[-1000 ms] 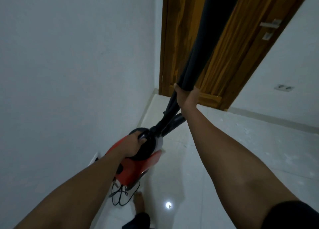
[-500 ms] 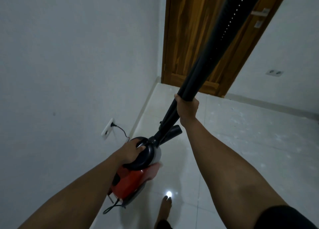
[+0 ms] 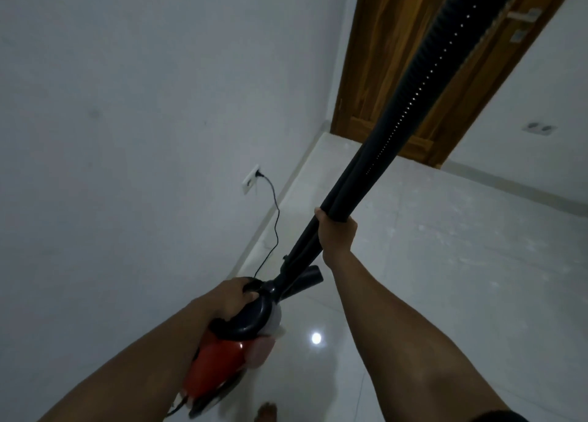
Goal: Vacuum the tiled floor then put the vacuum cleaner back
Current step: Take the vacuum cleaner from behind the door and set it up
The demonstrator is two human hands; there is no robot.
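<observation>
While you are facing the wooden door (image 3: pixel 381 55), you are holding the vacuum cleaner (image 3: pixel 222 361) up over the tiled floor (image 3: pixel 445 262), well short of that door and to its left. Your left grip (image 3: pixel 234 297) is curling round the black handle on top of the red body, fingers closed over it. Your right grip (image 3: pixel 337 230), nearer the door, is wrapping tightly round the black hose (image 3: pixel 381 154), which is running up across the door's face and out of view. The power cord (image 3: pixel 276 227) is hanging from a wall socket (image 3: pixel 251 179), plugged in left of the door, down towards the cleaner. 1 bare foot (image 3: pixel 267 413) is showing on the floor, farther from the door than the cleaner.
</observation>
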